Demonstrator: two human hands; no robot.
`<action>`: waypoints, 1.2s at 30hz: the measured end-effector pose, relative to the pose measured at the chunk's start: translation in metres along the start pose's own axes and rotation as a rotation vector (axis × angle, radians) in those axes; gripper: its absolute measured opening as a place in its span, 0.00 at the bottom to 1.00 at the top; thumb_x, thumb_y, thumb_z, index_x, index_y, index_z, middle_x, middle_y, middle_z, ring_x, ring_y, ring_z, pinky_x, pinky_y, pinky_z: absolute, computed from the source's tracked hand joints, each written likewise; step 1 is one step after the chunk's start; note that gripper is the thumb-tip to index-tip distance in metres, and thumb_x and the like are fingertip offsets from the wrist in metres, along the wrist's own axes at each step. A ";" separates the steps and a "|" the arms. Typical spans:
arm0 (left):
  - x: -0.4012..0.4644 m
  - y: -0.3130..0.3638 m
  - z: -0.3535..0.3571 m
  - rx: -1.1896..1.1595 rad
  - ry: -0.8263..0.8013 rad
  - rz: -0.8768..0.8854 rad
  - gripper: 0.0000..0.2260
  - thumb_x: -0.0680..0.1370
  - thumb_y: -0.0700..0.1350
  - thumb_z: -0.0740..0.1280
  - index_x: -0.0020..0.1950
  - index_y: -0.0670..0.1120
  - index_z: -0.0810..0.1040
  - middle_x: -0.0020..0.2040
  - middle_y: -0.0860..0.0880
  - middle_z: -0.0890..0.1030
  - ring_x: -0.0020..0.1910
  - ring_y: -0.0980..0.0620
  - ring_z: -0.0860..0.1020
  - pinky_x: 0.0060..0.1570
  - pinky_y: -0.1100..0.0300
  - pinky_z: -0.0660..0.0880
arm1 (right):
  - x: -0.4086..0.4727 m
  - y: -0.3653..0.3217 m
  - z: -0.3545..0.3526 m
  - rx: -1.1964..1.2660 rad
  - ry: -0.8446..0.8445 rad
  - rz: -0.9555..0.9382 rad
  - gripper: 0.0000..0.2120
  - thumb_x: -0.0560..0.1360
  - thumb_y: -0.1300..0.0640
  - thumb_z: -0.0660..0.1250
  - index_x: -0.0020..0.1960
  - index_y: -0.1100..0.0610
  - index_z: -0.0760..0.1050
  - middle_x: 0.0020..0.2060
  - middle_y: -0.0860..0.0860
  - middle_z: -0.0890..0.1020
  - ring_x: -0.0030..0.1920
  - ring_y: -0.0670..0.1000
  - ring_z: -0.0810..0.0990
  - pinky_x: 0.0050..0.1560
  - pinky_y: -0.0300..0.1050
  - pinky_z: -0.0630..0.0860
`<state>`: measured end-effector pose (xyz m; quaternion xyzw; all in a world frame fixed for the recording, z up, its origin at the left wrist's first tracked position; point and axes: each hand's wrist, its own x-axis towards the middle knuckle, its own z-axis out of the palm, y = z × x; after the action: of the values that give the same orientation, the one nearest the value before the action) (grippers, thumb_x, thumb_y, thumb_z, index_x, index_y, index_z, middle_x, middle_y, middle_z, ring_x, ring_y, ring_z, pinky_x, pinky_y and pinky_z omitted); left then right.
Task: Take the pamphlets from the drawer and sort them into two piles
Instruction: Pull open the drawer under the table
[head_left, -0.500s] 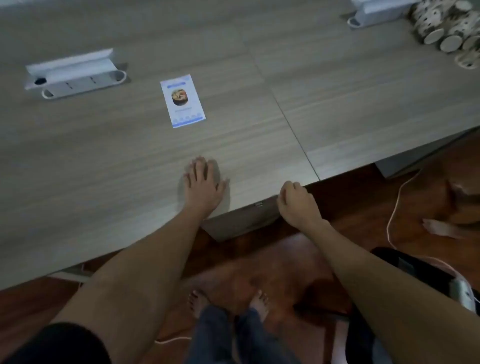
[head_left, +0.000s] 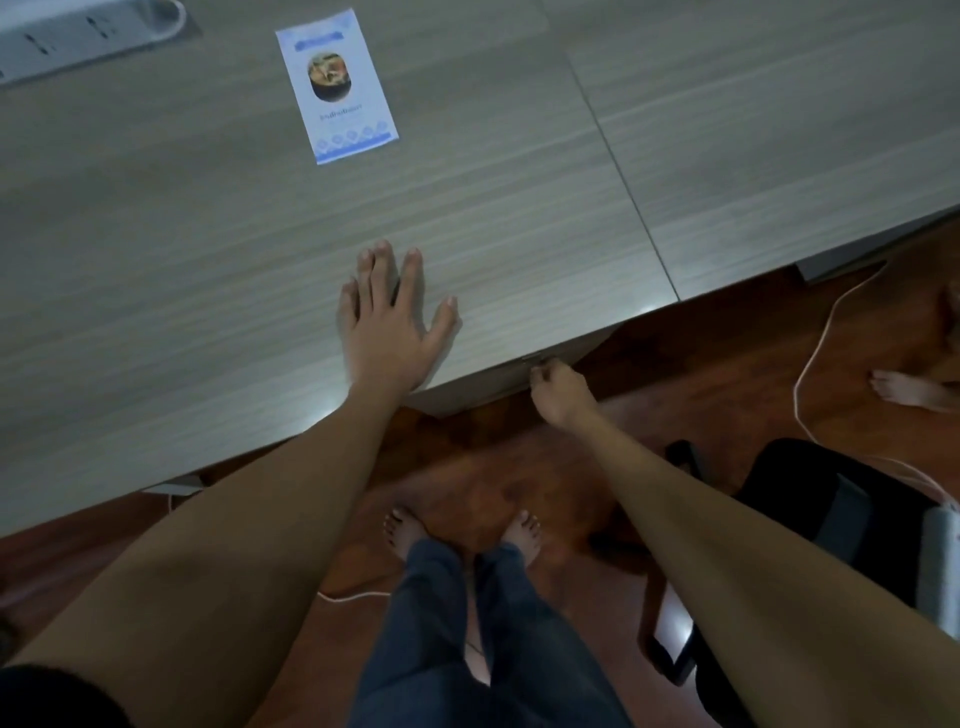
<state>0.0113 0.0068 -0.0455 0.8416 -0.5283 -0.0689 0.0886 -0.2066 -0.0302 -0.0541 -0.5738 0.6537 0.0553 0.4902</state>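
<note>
One white-and-blue pamphlet (head_left: 337, 85) with a food picture lies face up on the grey wooden table (head_left: 156, 260), far from the front edge. My left hand (head_left: 387, 325) rests flat on the tabletop near that edge, fingers spread, holding nothing. Under the edge is the grey drawer front (head_left: 483, 384), which looks closed. My right hand (head_left: 558, 389) is at this front, its fingertips pinched on a small metal pull (head_left: 535, 358). The drawer's inside is hidden.
A white power strip (head_left: 88, 31) sits on the table at the top left. A black chair (head_left: 831, 519) stands to my right, with a white cable (head_left: 802, 374) trailing across the wooden floor. Another person's foot (head_left: 904, 389) is at the right edge.
My right hand has dropped from the table's edge to the metal pull on the drawer front. The view has tilted down and closer. My left hand stays flat on the table.
</note>
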 end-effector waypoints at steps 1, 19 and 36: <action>0.001 0.001 -0.001 -0.005 -0.009 -0.012 0.34 0.80 0.69 0.51 0.84 0.56 0.55 0.86 0.47 0.52 0.85 0.47 0.49 0.81 0.44 0.47 | 0.007 -0.002 0.003 0.056 -0.023 0.024 0.14 0.81 0.55 0.56 0.58 0.63 0.73 0.60 0.66 0.79 0.60 0.66 0.79 0.60 0.56 0.76; 0.001 0.003 -0.005 -0.029 -0.023 -0.026 0.33 0.81 0.68 0.51 0.83 0.57 0.54 0.86 0.47 0.49 0.85 0.48 0.46 0.81 0.45 0.45 | 0.010 -0.001 0.014 0.696 -0.161 0.125 0.09 0.84 0.58 0.49 0.59 0.56 0.67 0.39 0.51 0.81 0.37 0.50 0.82 0.40 0.45 0.76; 0.000 0.003 -0.008 -0.039 -0.041 -0.011 0.33 0.81 0.69 0.49 0.84 0.57 0.53 0.86 0.47 0.48 0.85 0.49 0.44 0.81 0.44 0.45 | -0.064 0.041 0.017 0.598 -0.154 0.401 0.11 0.80 0.58 0.52 0.56 0.55 0.72 0.46 0.56 0.81 0.39 0.54 0.80 0.40 0.45 0.74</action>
<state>0.0107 0.0065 -0.0368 0.8410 -0.5240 -0.0968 0.0937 -0.2388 0.0389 -0.0372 -0.2599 0.7017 -0.0003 0.6634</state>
